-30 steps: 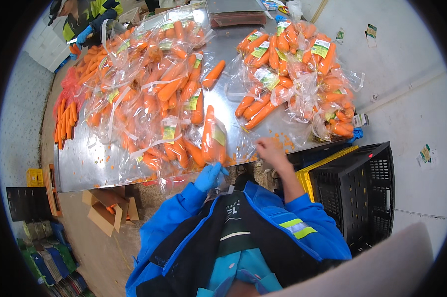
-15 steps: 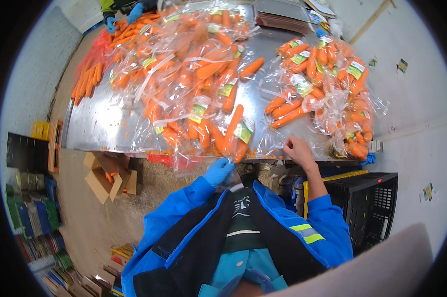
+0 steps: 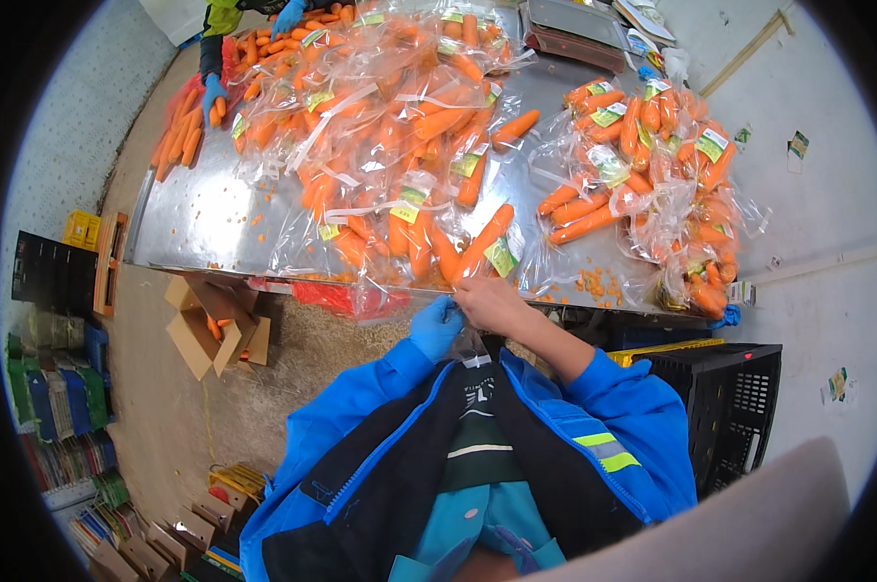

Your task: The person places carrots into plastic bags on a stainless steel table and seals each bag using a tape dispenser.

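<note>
A clear plastic bag of carrots [image 3: 484, 244] with a green and white label lies at the table's near edge, its gathered end hanging toward me. My left hand [image 3: 437, 328], in a blue glove, pinches that gathered plastic just below the edge. Bare, my right hand [image 3: 492, 308] meets it there with fingers closed on the same bag end; the fingertips partly hide the plastic. Left of them, a heap of bagged carrots [image 3: 409, 199] spreads over the metal table [image 3: 211, 242]. Further right lies a second pile of bagged carrots [image 3: 642, 145].
At the far left a co-worker's gloved hand [image 3: 213, 95] grips loose carrots [image 3: 178, 136]. Orange scraps [image 3: 599, 281] lie near the front edge. Below stand an open cardboard box [image 3: 215, 325] and a black crate [image 3: 725, 407]. A brown flat case [image 3: 574, 29] sits at the back.
My right hand has moved left from over the table to the bag end beside my left hand. The co-worker's hand has come down onto the loose carrots. The view has shifted slightly.
</note>
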Available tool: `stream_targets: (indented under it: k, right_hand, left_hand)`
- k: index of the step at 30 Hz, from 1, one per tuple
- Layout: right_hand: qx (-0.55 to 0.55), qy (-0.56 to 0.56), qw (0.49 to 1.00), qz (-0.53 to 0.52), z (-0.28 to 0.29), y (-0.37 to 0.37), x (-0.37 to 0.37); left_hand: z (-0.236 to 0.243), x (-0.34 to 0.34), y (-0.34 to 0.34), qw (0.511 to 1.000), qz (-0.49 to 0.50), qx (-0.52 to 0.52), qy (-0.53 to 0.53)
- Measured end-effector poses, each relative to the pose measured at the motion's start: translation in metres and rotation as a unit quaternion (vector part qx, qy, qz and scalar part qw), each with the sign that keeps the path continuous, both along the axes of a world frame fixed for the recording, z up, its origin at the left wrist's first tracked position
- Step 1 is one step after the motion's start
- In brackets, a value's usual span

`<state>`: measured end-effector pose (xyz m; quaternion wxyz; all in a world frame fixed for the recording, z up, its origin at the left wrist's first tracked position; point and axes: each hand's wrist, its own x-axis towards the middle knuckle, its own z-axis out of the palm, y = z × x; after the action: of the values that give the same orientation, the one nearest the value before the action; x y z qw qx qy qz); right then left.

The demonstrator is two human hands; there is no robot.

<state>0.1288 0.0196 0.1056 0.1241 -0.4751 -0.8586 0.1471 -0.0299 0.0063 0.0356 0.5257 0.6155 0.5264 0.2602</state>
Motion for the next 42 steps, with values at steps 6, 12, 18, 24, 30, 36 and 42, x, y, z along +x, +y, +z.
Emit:
stream_targets:
  k: [6,12,18,24,30,36,42]
  right_hand:
    - [-0.19,0.279,0.897,-0.286,-0.027,-0.051,0.005]
    - [-0.365,0.523,0.673,-0.374,-0.042,-0.071,0.003]
    - [-0.188,0.401,0.829,-0.341,-0.059,-0.075,0.003]
    - [-0.399,0.601,0.614,-0.321,-0.045,-0.078,0.017]
    - [-0.176,0.274,0.911,-0.254,-0.015,-0.074,0.021]
    - [0.063,0.098,0.963,-0.242,-0.008,-0.083,0.013]
    - [0.061,0.095,0.96,-0.257,-0.019,-0.089,0.017]
  left_hand:
    - [-0.007,0.001,0.012,0.976,-0.052,-0.182,-0.109]
    - [0.013,0.01,0.012,0.928,-0.084,-0.303,-0.199]
    - [-0.009,0.011,0.01,0.977,-0.176,-0.093,-0.076]
    - [-0.012,0.014,0.012,0.974,-0.197,0.04,-0.104]
    - [0.009,0.019,0.017,0.847,0.023,-0.465,-0.257]
    - [0.004,0.02,0.014,0.83,0.023,-0.463,-0.31]
    - [0.019,0.037,0.002,0.875,0.013,-0.403,-0.269]
